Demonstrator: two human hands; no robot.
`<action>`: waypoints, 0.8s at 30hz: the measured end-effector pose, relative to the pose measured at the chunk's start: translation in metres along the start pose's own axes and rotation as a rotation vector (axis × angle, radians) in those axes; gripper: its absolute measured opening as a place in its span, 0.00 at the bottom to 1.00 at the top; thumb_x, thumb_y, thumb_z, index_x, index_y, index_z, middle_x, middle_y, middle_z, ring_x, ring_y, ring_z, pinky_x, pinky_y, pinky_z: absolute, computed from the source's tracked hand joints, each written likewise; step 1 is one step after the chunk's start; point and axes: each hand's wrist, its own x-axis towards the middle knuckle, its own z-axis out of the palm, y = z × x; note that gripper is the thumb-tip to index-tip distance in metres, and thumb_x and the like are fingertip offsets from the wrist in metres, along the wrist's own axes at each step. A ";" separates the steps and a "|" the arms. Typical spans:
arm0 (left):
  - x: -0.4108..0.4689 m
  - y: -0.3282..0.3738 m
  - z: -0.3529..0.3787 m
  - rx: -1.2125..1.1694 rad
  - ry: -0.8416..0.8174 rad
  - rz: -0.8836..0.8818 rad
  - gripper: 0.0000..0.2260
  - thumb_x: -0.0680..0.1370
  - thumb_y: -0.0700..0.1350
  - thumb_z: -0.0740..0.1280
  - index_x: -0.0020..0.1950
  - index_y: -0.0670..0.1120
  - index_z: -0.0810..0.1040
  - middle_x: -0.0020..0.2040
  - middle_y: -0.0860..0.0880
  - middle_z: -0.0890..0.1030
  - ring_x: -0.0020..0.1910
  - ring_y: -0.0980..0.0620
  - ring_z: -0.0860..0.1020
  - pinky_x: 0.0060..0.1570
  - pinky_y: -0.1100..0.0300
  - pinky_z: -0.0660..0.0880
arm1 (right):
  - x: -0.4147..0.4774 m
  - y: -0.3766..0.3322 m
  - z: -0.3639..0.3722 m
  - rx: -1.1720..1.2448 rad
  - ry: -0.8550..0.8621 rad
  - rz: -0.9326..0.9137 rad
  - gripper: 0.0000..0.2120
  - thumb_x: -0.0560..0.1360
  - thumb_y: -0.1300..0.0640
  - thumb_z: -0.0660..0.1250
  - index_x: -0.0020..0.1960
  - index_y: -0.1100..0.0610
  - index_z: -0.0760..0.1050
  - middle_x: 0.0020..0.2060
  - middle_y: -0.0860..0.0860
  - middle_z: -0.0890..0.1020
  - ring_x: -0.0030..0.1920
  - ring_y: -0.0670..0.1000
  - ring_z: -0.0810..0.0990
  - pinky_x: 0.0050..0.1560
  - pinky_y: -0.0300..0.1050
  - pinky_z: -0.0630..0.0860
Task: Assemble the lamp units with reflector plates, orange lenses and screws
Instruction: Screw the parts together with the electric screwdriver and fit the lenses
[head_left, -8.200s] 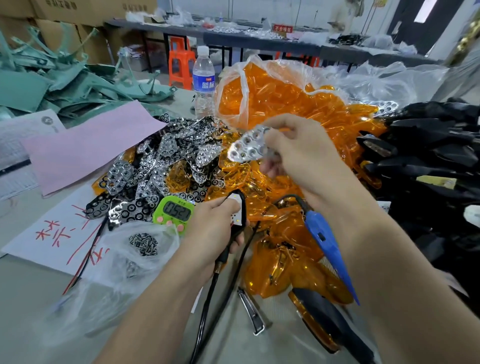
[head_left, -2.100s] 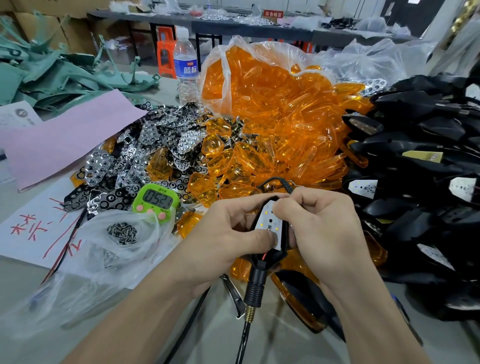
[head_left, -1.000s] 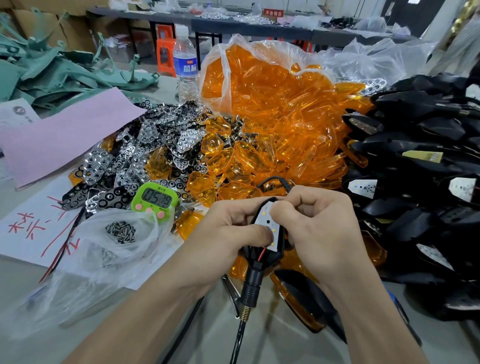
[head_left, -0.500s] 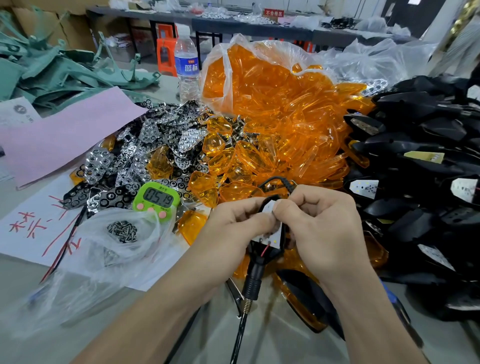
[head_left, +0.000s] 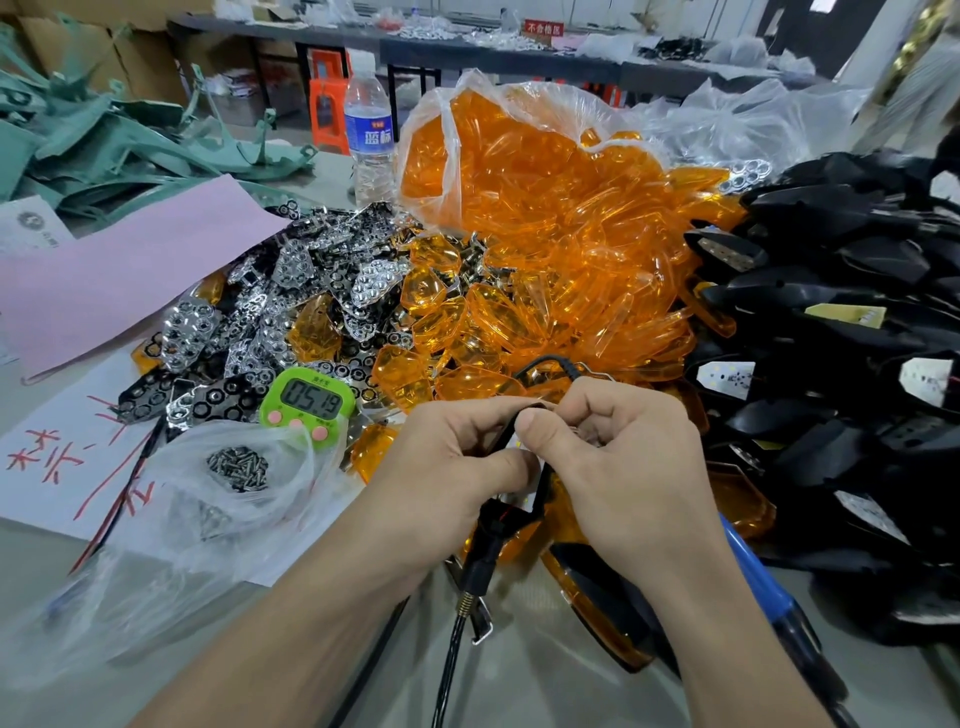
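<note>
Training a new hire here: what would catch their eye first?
The heap of orange lenses spilling from a clear bag at centre back, with reflector plates piled to its left. In front, the left hand and right hand grip a black lamp unit; a green timer sits to their left.

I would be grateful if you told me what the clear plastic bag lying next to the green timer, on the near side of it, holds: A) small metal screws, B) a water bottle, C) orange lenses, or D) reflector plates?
A: through the clear plastic bag just below the green timer a small heap of dark metal screws shows.
</note>
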 end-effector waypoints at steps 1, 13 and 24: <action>0.000 0.000 0.000 -0.002 0.003 0.003 0.17 0.74 0.37 0.67 0.59 0.51 0.87 0.52 0.33 0.83 0.45 0.40 0.79 0.50 0.37 0.78 | 0.000 -0.001 0.001 -0.005 0.003 -0.003 0.14 0.76 0.49 0.74 0.34 0.52 0.78 0.24 0.47 0.75 0.25 0.43 0.70 0.25 0.35 0.67; 0.014 0.003 -0.007 -0.520 0.393 -0.036 0.17 0.83 0.34 0.61 0.44 0.46 0.87 0.40 0.41 0.84 0.38 0.47 0.84 0.38 0.56 0.83 | -0.011 -0.016 0.009 -0.067 -0.062 0.085 0.15 0.69 0.39 0.73 0.36 0.50 0.80 0.26 0.46 0.80 0.24 0.41 0.73 0.26 0.36 0.68; 0.011 -0.005 -0.001 -0.371 0.276 -0.025 0.12 0.77 0.40 0.65 0.49 0.48 0.88 0.56 0.42 0.87 0.58 0.44 0.84 0.58 0.48 0.82 | -0.013 -0.016 0.020 0.090 -0.035 0.144 0.09 0.76 0.41 0.70 0.43 0.44 0.84 0.31 0.42 0.84 0.30 0.43 0.81 0.29 0.35 0.72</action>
